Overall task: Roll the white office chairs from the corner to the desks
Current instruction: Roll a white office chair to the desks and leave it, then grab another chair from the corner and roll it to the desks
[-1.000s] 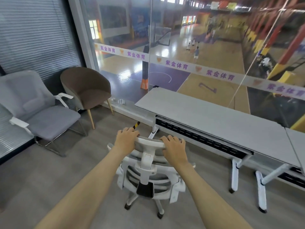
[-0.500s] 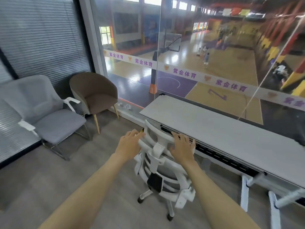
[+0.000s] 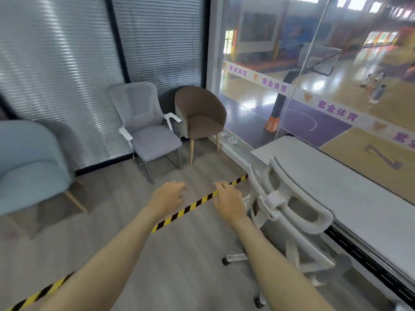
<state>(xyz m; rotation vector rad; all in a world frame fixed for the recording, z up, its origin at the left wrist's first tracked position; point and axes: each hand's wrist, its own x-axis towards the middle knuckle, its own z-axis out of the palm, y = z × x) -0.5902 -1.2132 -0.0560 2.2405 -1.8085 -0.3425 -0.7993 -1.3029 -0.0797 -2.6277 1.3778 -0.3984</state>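
A white mesh-backed office chair on castors stands at the right, its seat tucked under the long grey desk by the window. My left hand hovers over the floor, fingers loosely curled, holding nothing. My right hand is just left of the chair's backrest, apart from it, fingers relaxed and empty.
In the corner stand a grey armchair with white arms, a brown tub chair and a pale blue sofa chair at the left. A yellow-black hazard strip crosses the wooden floor. A glass wall runs behind the desk.
Both hands have let go of the white chair's headrest and pulled back to the left. The chair now sits against the desk, and my view has swung left toward the corner.
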